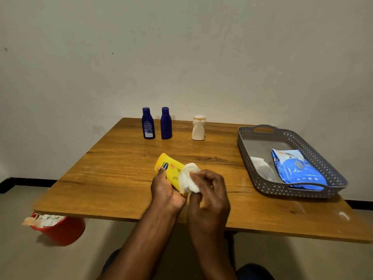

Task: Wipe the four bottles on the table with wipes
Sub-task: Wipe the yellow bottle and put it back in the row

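My left hand grips a yellow bottle, tilted with its base pointing away over the wooden table. My right hand presses a white wipe against the bottle's near end, which the wipe hides. At the far edge stand two dark blue bottles side by side, and a cream bottle to their right, all upright.
A grey perforated tray sits at the right of the table, holding a blue wipes pack and a loose white wipe. A red bin with used wipes stands on the floor below the table's left corner.
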